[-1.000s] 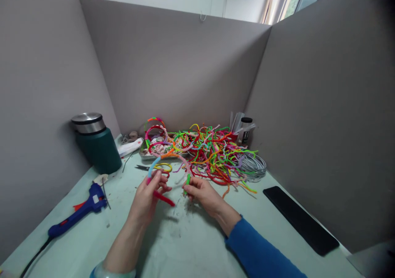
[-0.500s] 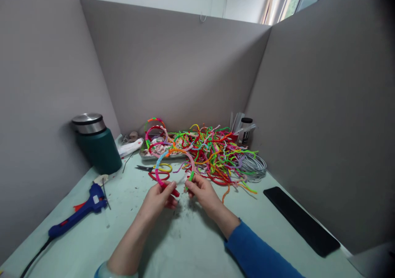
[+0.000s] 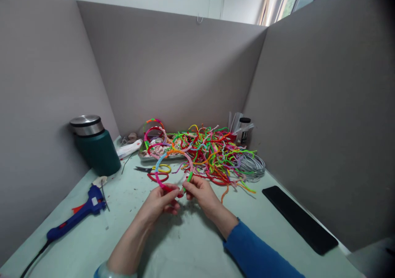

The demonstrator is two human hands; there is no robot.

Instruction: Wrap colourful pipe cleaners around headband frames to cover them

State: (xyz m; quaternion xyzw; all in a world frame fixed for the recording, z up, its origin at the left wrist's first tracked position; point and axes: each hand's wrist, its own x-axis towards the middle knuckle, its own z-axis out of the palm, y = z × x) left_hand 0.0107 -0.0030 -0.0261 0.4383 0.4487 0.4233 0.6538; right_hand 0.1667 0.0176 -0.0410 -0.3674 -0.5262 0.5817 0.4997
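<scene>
A headband-like ring wrapped in coloured pipe cleaners stands upright between my hands, its arc away from me. My left hand is closed on its red and pink end. My right hand pinches the green end. Both ends are close together at my fingertips; whether they touch I cannot tell. Just behind lie scissors with yellow and red handles. More wrapped rings stand on a metal tray, beside a big heap of loose pipe cleaners.
A blue glue gun with a cord and a green flask are on the left. Coiled grey wire, a dark-lidded jar and a long black pad are on the right. Grey partitions enclose the table.
The ring's two ends have come closer together. My left hand has moved slightly right, carrying the red end towards the green one. The camera view has shifted a little.
</scene>
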